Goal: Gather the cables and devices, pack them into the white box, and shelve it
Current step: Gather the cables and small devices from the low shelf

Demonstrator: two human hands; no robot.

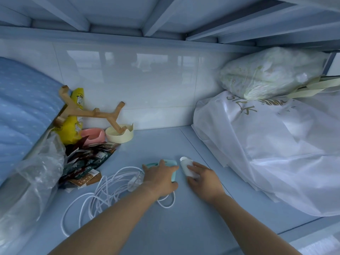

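Note:
On the pale blue shelf surface [165, 144] lies a small teal device [173, 167], with my left hand [160, 176] laid over it, fingers curled around its edges. Just to its right is a white cylindrical device [185, 165]; my right hand [202, 178] grips its near end. A tangle of white cable [103, 192] sprawls to the left of the teal device and loops under my left wrist. No white box is in view.
Large white plastic bags [266, 144] fill the right side, with a clear bag [266, 72] on top. At the left are a blue quilt [24, 107], snack packets [86, 159], a yellow bag [73, 122], a wooden stand [88, 111], and pink and cream bowls [119, 134]. A shelf frame hangs overhead.

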